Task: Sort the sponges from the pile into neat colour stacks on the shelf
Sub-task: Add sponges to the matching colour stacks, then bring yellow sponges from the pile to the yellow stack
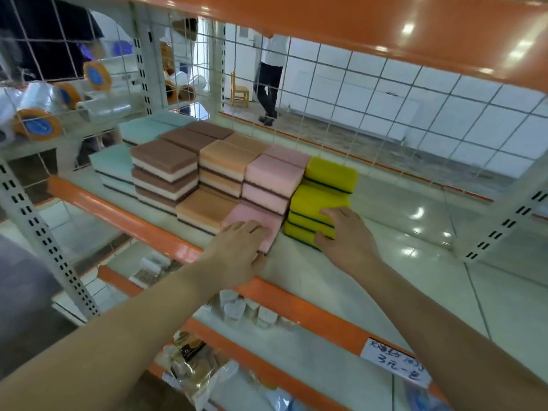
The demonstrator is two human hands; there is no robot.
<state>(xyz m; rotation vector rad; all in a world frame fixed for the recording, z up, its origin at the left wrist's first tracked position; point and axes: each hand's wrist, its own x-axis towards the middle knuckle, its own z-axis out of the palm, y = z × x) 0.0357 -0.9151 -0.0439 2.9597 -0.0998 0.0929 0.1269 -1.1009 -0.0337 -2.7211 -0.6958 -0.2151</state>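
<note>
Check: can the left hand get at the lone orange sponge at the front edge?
Probably yes. The left hand rests on the pink sponge right beside the orange sponge, whose top and front are uncovered; nothing lies between them.

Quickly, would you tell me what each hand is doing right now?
Left hand: open, resting flat on the front pink sponge.
Right hand: open, pressing against the yellow stack.
</note>
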